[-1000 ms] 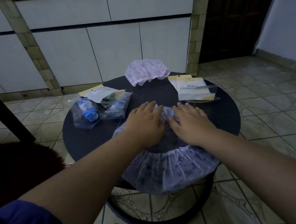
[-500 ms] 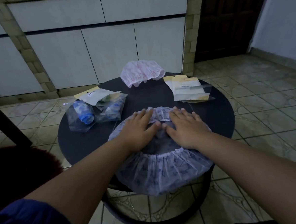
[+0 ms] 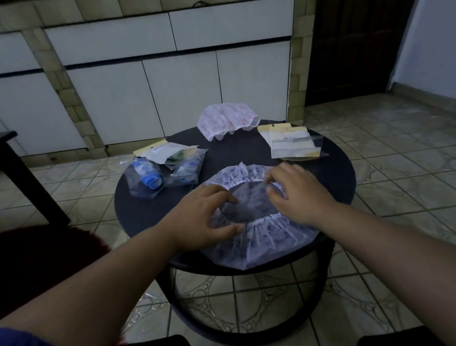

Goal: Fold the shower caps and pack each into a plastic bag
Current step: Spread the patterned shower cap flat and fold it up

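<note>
1. Head view: a dim tiled room with a round dark table (image 3: pixel 330 182).
2. The blue-print shower cap (image 3: pixel 256 241) lies spread on the table's near edge, its opening facing up.
3. The left hand (image 3: pixel 200 218) and right hand (image 3: pixel 298 195) rest on the elastic rim with fingers curled; whether they pinch it, I cannot tell.
4. Flatten before folding, keeping the overhang from sliding off.
5. Beyond the right hand, the empty plastic bags (image 3: pixel 292 141) wait.
</note>
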